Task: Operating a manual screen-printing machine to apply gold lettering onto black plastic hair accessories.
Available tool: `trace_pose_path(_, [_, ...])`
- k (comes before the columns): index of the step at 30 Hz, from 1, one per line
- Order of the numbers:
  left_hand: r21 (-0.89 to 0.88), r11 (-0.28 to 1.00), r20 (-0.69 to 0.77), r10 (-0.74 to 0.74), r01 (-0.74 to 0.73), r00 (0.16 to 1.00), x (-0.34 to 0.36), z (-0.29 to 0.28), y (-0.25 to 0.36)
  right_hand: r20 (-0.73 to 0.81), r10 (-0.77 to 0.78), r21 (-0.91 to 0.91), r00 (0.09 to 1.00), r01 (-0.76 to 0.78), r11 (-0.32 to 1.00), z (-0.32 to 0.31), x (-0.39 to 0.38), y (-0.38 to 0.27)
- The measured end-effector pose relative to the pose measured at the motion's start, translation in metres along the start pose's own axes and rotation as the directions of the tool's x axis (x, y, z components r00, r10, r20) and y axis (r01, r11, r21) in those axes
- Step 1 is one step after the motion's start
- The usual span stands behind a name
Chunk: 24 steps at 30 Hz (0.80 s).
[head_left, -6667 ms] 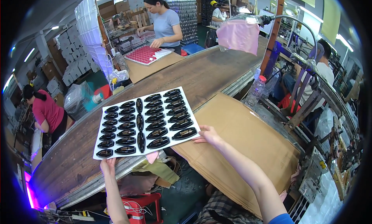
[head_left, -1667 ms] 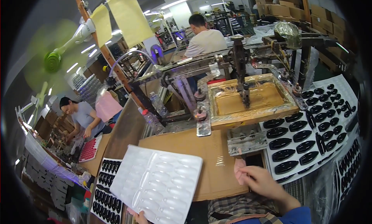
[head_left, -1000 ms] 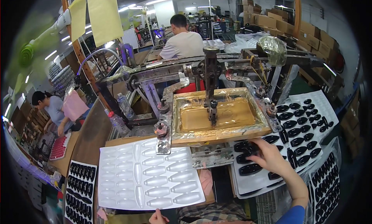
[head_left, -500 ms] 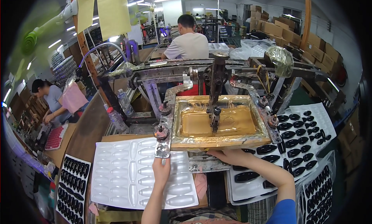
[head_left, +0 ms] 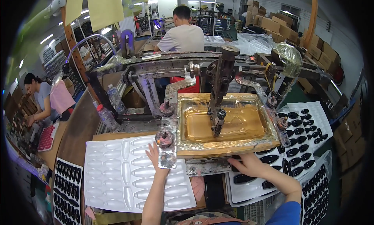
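Observation:
A wooden-edged printing screen frame (head_left: 230, 148) holding amber film and gold-brown ink sits in a paint-crusted metal press (head_left: 223, 75). My left hand (head_left: 159, 162) is by the free end of the press's left metal bracket (head_left: 168, 157). Its fingers are stretched up and spread, and part of the hand is behind the bracket. Just below the frame's front right edge is my right hand (head_left: 251, 166), its thumb pointing left by the metal bed (head_left: 206, 167). That edge hides its other fingers, so what they hold, if anything, does not show.
A white moulded tray (head_left: 109, 174) lies at left; another (head_left: 243, 190) at right carries glossy black elongated pieces. Plastic bottles (head_left: 107, 118) stand behind the left tray. One person (head_left: 181, 36) sits ahead, another (head_left: 43, 100) works at far left. Cartons (head_left: 269, 28) are stacked back right.
My left hand has spread its fingers beside the bracket. My right hand has shifted right along the frame's front edge. The frame appears tilted more, and the whole view has moved slightly.

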State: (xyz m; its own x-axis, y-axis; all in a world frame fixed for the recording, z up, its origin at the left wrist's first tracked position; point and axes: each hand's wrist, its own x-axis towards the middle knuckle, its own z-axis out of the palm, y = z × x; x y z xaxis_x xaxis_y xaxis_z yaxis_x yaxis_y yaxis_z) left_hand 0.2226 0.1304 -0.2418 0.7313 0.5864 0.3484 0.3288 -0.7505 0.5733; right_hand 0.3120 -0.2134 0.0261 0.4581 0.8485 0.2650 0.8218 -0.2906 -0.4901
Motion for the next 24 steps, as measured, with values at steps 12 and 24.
trace_pose_path(12, [0.038, 0.994, -0.095, 0.104, -0.101, 0.990, 0.008, -0.052, 0.085, 0.173, 0.124, -0.351, 0.977, -0.057, 0.935, -0.008, -0.082, 0.002])
trace_pose_path(24, [-0.220, 0.973, -0.095, 0.049, -0.069, 0.994, -0.021, -0.080, 0.094, -0.140, 0.575, 0.052, 0.806, -0.574, 0.817, -0.039, -0.093, -0.003])
